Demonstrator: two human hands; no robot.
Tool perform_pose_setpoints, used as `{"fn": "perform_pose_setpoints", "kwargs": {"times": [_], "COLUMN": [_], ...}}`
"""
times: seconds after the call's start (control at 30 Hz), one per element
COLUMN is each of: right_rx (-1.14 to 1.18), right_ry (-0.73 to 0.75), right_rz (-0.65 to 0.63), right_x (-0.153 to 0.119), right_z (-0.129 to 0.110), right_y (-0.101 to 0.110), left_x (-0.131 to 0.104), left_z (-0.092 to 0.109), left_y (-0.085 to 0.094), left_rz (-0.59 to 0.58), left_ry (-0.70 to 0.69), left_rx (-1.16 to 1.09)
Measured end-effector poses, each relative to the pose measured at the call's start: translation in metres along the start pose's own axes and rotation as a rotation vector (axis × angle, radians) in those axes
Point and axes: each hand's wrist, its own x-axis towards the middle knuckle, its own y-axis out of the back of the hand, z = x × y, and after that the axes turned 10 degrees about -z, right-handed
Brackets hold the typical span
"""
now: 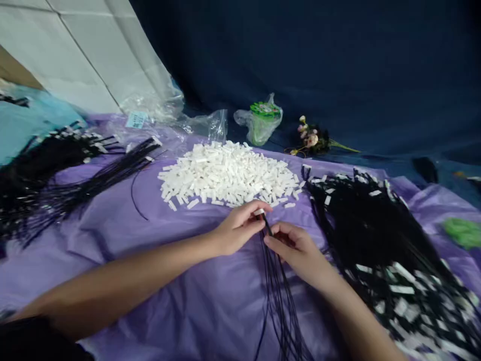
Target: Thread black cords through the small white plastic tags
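Note:
My left hand (244,226) pinches a small white rectangular plastic piece (259,212) between thumb and fingers. Just below and to its right, my right hand (290,244) closes on thin black wires (276,296), whose upper ends reach up to the white piece. From there the wires hang as a loose bundle toward the near edge of the view. Whether a wire sits inside the piece cannot be made out. Beyond my hands lies a large heap of similar white pieces (229,173).
A purple cloth (169,286) covers the surface. Black wires with white ends lie in piles at left (108,173) and right (368,220). Behind stand clear plastic bags (203,125), a green container in plastic (261,123) and artificial flowers (311,139). A dark blue curtain (319,60) hangs behind.

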Motion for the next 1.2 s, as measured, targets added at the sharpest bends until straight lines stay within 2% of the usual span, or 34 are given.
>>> {"fn": "perform_pose_setpoints", "kwargs": {"times": [0.13, 0.2, 0.3, 0.4, 0.7, 0.83, 0.97, 1.07, 1.2], "right_rx": [-0.433, -0.786, -1.15, -1.27, -1.153, -0.886, -0.667, -0.538, -0.243], "right_ry": [0.075, 0.085, -0.017, -0.104, -0.077, 0.11, 0.267, 0.282, 0.215], "right_rz": [0.296, 0.443, 0.495, 0.475, 0.459, 0.483, 0.48, 0.472, 0.433], "right_x": [0.003, 0.008, 0.017, 0.023, 0.022, 0.019, 0.013, 0.01, 0.007], "right_z": [0.003, 0.005, 0.007, 0.008, 0.008, 0.013, 0.013, 0.01, 0.006], "right_y": [0.009, 0.014, 0.019, 0.019, 0.018, 0.018, 0.017, 0.017, 0.014], "left_x": [0.007, 0.008, 0.009, 0.009, 0.012, 0.014, 0.015, 0.016, 0.016], "left_z": [-0.006, -0.006, -0.004, -0.004, -0.003, -0.002, -0.002, -0.001, 0.0], "left_y": [0.002, 0.003, 0.005, 0.007, 0.015, 0.023, 0.027, 0.026, 0.025], "left_rz": [0.013, -0.012, -0.039, -0.065, -0.161, -0.309, -0.365, -0.37, -0.401], "left_ry": [0.021, 0.04, 0.1, 0.14, 0.26, 0.364, 0.391, 0.421, 0.423], "left_rx": [-0.136, -0.209, -0.266, -0.332, -0.545, -0.62, -0.646, -0.605, -0.587]}}
